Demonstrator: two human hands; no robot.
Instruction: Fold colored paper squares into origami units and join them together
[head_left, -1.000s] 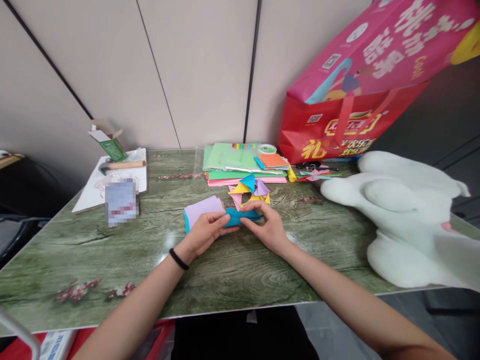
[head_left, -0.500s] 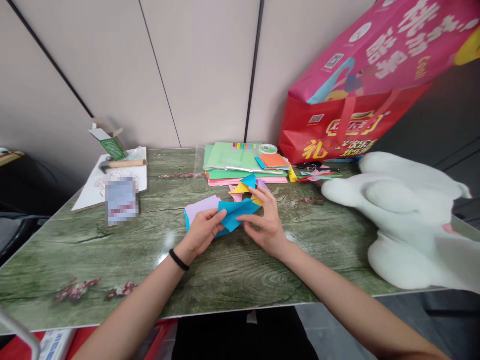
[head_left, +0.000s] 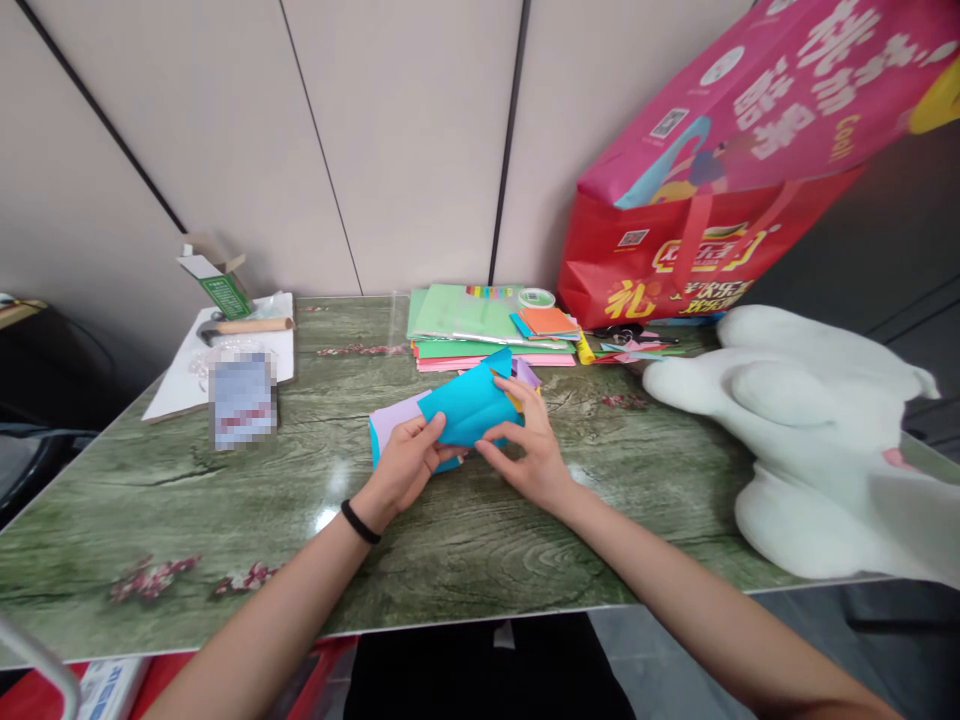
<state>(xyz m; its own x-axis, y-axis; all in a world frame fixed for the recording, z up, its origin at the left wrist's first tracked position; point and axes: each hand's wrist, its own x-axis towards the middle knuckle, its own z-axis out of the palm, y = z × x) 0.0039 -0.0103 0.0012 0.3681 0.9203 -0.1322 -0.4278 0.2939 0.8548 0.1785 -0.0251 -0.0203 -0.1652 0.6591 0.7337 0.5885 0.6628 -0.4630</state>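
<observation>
A blue sheet of paper, with creases across it, is held above the table. My left hand pinches its lower left corner between thumb and fingers. At its right edge my right hand has its fingers curved and parted, touching the paper. Beneath and to the left lies a stack of lilac and blue sheets. Small folded pieces, one of them purple, are partly hidden behind the blue sheet.
Green and pink papers lie at the back, with small orange squares on top. A white plush toy and red bag stand right; a hammer and white board lie left.
The blue paper has opened out into a wider, flatter shape and now covers more of the folded pieces behind it. My hands have barely shifted.
</observation>
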